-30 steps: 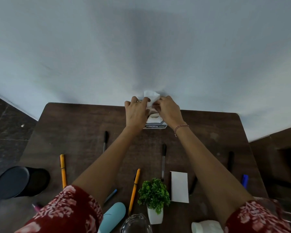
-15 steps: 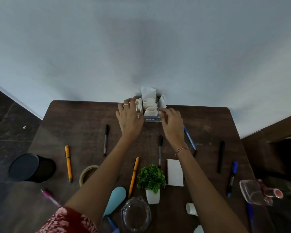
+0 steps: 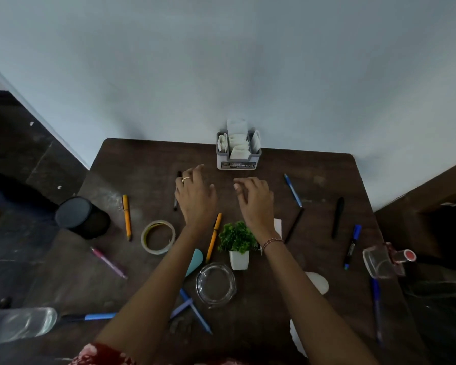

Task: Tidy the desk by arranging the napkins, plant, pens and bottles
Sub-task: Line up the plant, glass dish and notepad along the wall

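Observation:
A grey napkin holder (image 3: 238, 156) stuffed with white napkins stands at the desk's far edge against the wall. My left hand (image 3: 195, 196) and my right hand (image 3: 256, 200) hover over the desk just in front of it, fingers spread, holding nothing. A small green plant in a white pot (image 3: 237, 243) stands below my right wrist. Several pens lie scattered: a yellow one (image 3: 127, 216) at the left, an orange one (image 3: 213, 237) between my arms, a blue one (image 3: 293, 190) and a black one (image 3: 338, 217) at the right. A clear bottle (image 3: 386, 260) with a red cap lies at the right edge.
A black cup (image 3: 81, 217) stands at the desk's left edge, with a tape roll (image 3: 158, 237) beside it. A glass lid (image 3: 216, 284) and a teal object (image 3: 195, 260) lie near me. Another clear bottle (image 3: 19, 324) lies at the lower left. A white napkin (image 3: 277, 225) peeks out beside my right wrist.
Both hands have let go of the napkin holder and drawn back toward me, fingers now spread. The holder stays at the wall, full of napkins. The view has widened.

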